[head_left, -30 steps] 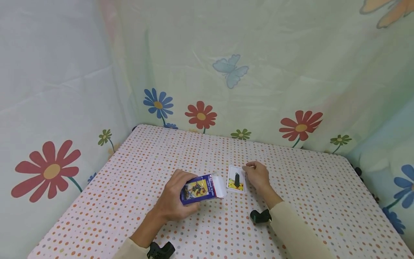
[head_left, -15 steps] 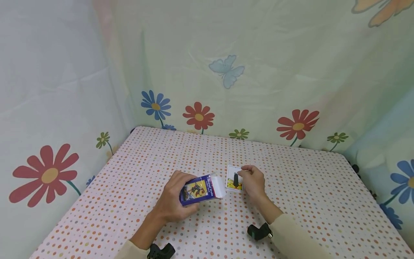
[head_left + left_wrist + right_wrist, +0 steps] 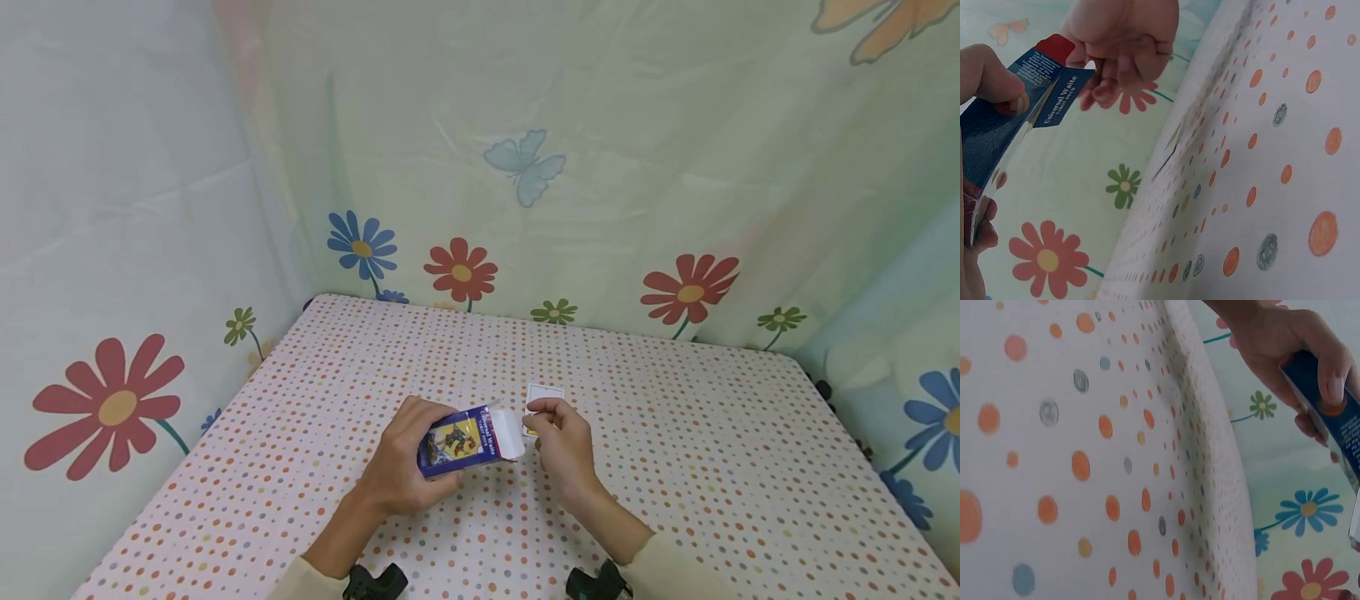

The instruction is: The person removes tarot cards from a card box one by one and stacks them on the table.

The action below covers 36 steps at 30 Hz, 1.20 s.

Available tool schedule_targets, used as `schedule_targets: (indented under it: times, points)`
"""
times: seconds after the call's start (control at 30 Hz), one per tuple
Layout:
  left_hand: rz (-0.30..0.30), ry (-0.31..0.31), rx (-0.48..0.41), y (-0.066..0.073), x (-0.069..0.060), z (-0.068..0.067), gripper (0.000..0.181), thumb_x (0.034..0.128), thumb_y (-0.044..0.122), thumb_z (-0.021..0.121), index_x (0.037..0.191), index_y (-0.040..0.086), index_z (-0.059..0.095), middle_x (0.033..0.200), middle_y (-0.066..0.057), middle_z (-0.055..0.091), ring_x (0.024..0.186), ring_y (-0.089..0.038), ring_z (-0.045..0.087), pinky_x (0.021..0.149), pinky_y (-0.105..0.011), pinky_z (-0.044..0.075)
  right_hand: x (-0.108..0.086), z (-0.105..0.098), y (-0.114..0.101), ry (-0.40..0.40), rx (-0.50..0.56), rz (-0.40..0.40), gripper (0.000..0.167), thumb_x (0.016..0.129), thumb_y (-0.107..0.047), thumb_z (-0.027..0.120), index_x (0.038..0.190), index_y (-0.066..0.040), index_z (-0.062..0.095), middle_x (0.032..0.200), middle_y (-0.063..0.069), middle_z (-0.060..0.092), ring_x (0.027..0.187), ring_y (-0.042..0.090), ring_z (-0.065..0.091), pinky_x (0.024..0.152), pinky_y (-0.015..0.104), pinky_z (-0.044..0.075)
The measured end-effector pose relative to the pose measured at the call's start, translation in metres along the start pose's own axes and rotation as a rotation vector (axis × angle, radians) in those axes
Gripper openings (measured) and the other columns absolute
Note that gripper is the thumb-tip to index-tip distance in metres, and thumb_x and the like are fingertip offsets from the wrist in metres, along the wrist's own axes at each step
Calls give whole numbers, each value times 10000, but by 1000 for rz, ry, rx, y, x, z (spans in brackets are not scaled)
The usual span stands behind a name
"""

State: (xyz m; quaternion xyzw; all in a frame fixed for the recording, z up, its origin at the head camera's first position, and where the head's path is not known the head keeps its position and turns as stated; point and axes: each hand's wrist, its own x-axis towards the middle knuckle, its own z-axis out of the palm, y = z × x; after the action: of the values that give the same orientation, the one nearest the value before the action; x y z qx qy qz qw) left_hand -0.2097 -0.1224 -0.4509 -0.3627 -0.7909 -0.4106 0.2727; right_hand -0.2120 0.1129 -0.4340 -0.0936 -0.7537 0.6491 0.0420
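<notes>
My left hand (image 3: 401,462) grips a blue tarot card box (image 3: 457,440), thumb and fingers on opposite sides, with a yellow picture facing up. The box's white end flap (image 3: 508,432) stands unfolded toward the right. Close beside that end is my right hand (image 3: 566,454), its fingers loosely bent and no card seen between them. A white-bordered card (image 3: 545,390) lies flat on the table behind the right hand, which hides most of it. In the left wrist view, the right hand (image 3: 1125,47) hovers past the lettered flap (image 3: 1063,97); the box's contents cannot be seen.
A dotted cloth covers the table (image 3: 420,350). Flower-printed curtains (image 3: 600,208) hang behind it and at both sides. A black wrist device (image 3: 375,582) sits at the left wrist, and another black device (image 3: 598,582) at the right wrist.
My right hand has left the card on the table and moved left and nearer to the box's open end, now covering most of the card. The left hand and box have stayed put.
</notes>
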Motion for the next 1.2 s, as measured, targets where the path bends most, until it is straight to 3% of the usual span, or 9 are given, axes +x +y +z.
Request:
schedule_targets:
  times: [0.1,0.23,0.4,0.5,0.73,0.9,1.2]
  points:
    - [-2,-3,-3,1,0,1,664,629,273,788,1254,123,624,1128,35,627,956,-109,509,765,-269,482,-10,2,-4,7,54,-29,185,952,-119,580,1118,-50,624,907,58,560,623,125,422,461,197,312]
    - [2,-7,-8,1,0,2,661,630,271,791,1252,117,624,1118,34,626,950,-110,506,757,-263,483,-22,6,-5,31,112,-132,168,1000,-133,556,1094,-21,639,927,107,586,645,144,439,491,188,329]
    - [16,-5,-15,1,0,3,644,638,258,792,1241,103,627,1102,26,629,939,-115,508,753,-251,491,-36,12,-5,53,55,-289,78,969,-77,626,1034,-64,665,880,90,557,731,172,487,567,208,402]
    - [24,2,-12,1,0,4,636,642,253,788,1237,95,630,1106,19,633,943,-119,512,760,-254,490,-41,14,-6,28,24,-331,98,935,-28,648,1012,-83,672,828,85,523,705,172,476,549,220,406]
    - [30,6,-19,2,0,5,639,642,257,790,1239,94,631,1118,21,638,953,-118,516,768,-248,482,-47,18,-10,-38,16,-288,155,934,-5,595,1080,2,647,879,101,565,763,190,553,663,303,561]
    - [42,24,-4,1,0,3,641,632,272,787,1229,94,637,1104,21,646,934,-117,516,756,-246,475,-47,20,-12,-70,51,-243,180,949,-25,578,1116,21,628,905,108,567,813,182,582,737,277,565]
    - [51,29,3,1,1,1,633,637,272,779,1226,89,635,1112,15,644,948,-122,512,770,-263,476,-47,24,-11,-65,42,-156,175,956,-97,588,1110,-40,647,915,72,558,688,134,522,576,228,451]
